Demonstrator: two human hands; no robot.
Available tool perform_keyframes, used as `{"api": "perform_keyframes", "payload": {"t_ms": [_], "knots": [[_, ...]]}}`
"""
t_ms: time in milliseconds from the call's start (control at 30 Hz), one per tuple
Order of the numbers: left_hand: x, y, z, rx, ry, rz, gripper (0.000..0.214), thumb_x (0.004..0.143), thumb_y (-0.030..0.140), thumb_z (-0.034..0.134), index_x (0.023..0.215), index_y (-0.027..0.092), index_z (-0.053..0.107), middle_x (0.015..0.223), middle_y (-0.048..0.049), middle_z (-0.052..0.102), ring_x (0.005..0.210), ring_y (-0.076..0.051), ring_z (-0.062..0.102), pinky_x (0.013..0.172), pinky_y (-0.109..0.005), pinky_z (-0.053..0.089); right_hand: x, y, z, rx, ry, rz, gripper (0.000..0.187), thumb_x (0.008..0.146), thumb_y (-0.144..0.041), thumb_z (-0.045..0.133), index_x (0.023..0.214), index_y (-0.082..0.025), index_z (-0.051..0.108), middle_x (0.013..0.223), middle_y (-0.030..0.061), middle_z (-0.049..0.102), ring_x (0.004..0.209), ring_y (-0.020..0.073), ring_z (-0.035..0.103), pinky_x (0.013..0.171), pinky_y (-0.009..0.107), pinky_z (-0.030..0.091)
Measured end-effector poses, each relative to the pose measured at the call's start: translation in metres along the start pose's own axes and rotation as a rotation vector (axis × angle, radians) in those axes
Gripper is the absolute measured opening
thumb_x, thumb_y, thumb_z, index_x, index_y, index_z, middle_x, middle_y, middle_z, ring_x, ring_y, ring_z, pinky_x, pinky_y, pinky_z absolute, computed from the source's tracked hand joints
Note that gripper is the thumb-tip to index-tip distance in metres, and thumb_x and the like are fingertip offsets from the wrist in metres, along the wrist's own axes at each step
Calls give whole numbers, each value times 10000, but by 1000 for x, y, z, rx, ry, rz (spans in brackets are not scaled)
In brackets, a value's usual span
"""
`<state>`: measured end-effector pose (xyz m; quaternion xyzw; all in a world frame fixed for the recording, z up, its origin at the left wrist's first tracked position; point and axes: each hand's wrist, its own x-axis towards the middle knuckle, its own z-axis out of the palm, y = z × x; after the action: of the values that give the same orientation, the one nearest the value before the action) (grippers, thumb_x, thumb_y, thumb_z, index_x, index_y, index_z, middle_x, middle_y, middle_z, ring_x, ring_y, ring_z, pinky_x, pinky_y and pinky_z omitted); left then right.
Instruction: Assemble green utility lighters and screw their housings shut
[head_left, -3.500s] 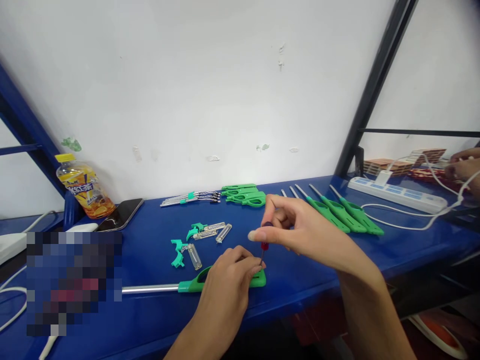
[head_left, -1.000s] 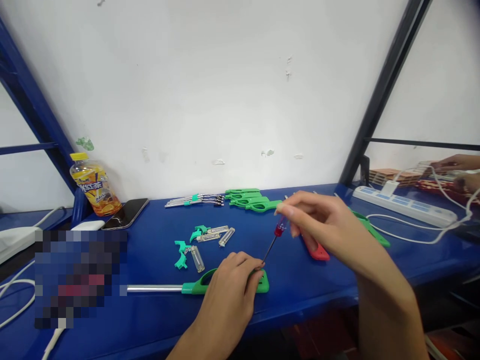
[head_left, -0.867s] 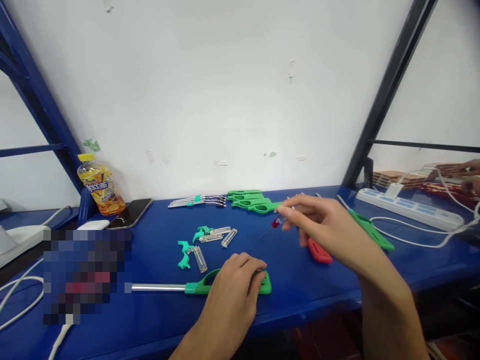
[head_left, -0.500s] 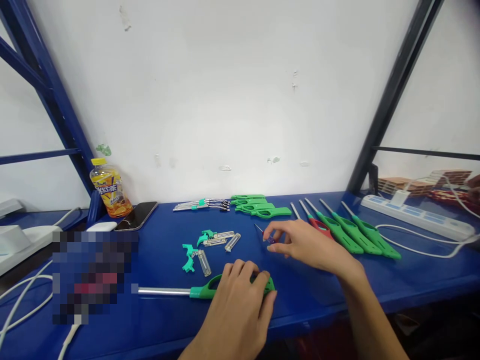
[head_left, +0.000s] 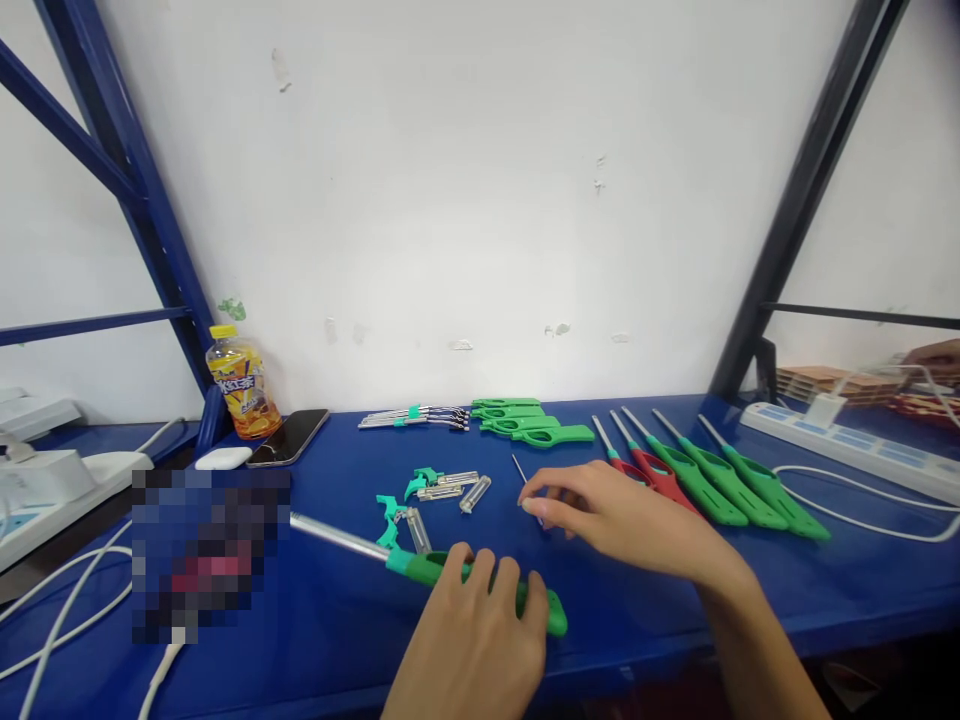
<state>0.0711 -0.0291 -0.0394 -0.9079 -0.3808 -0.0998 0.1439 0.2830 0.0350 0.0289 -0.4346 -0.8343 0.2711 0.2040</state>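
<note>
A green long-nosed lighter [head_left: 341, 541] lies slantwise on the blue table with its metal tube toward the upper left. Over its grip rests my left hand [head_left: 480, 625], fingers curled round the handle. To the right, my right hand [head_left: 600, 510] has thumb and fingers together at the handle of a thin screwdriver [head_left: 518, 468]; its shaft points away from me and most of the handle is hidden. Between the hands and the wall are clear fuel tanks [head_left: 418, 530], teal triggers [head_left: 388, 507], green handle shells [head_left: 555, 436] and metal tubes with wires [head_left: 409, 417].
On the right stand finished-looking green and red lighters [head_left: 739, 490] in a row, beside a white power strip [head_left: 862, 440] with cables. At left are a drink bottle [head_left: 244, 385], a phone [head_left: 291, 437], a white case [head_left: 223, 458] and a blurred-out item. Another person's hand [head_left: 934, 355] shows far right.
The lighter under my left hand has turned, its tube tip now farther from me and its handle end nearer. My right hand has lowered slightly with the screwdriver. The view has shifted a little.
</note>
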Motion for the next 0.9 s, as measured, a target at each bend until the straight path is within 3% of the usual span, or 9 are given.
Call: {"api": "perform_keyframes", "payload": {"t_ms": [100,200,333,433,500,567,633,767,900], "knots": [[-3,4,4,4,190,50,227,995,109,570,1084,188,763,903,-92,738,907,-297,717,1032,-529,520,0,-12,4,96,-15,-22,430,1104,-555,458,1108,-246,756,947,23,772,832,193,708,757,296,507],[-1,9,8,-44,325,116,216,962,77,608,905,222,758,893,-65,740,980,-293,727,1111,-556,487,3,-19,9,181,-45,-29,443,1086,-585,489,1024,-227,742,917,18,744,790,176,670,711,275,506],[7,10,3,-132,440,167,265,940,49,586,865,240,753,1117,-79,760,1177,-304,698,1144,-555,504,8,-20,13,294,-57,23,458,1046,-617,549,920,-204,705,758,-3,648,648,153,606,587,259,491],[8,8,-6,-382,497,56,267,977,91,554,996,265,756,1374,-89,678,1322,-316,630,1106,-517,552,11,-17,11,375,-1,67,471,1060,-611,503,922,-198,683,715,-5,627,629,156,623,576,261,513],[6,8,-12,-530,503,-71,343,998,110,517,1241,276,693,1503,-129,580,1312,-304,637,1019,-447,610,13,-13,8,411,74,72,484,1065,-619,467,971,-195,679,703,-11,622,625,157,637,585,264,518],[5,10,-15,-696,481,-205,478,1020,155,495,1480,282,512,1557,-169,508,1247,-280,670,949,-402,636,15,-9,6,430,137,58,509,1047,-655,477,1016,-189,678,711,-14,622,616,155,638,578,265,504],[7,13,-17,-959,388,-333,602,1022,230,531,1586,317,341,1524,-153,530,1115,-242,714,915,-386,637,17,-7,5,436,168,43,533,1019,-692,511,1021,-185,674,733,-7,635,622,159,643,565,266,484],[17,14,-14,-1481,205,-533,720,979,344,619,1602,338,259,1176,-54,669,679,-125,668,617,-261,566,18,-8,8,408,196,41,497,1007,-677,561,962,-191,649,743,0,647,632,164,645,555,268,457],[24,10,-1,-1627,184,-642,626,1022,383,511,1590,301,263,773,79,547,414,-62,397,420,-181,330,20,-14,18,328,201,52,442,1009,-613,610,843,-204,630,650,-26,610,590,159,637,568,271,435]]}}
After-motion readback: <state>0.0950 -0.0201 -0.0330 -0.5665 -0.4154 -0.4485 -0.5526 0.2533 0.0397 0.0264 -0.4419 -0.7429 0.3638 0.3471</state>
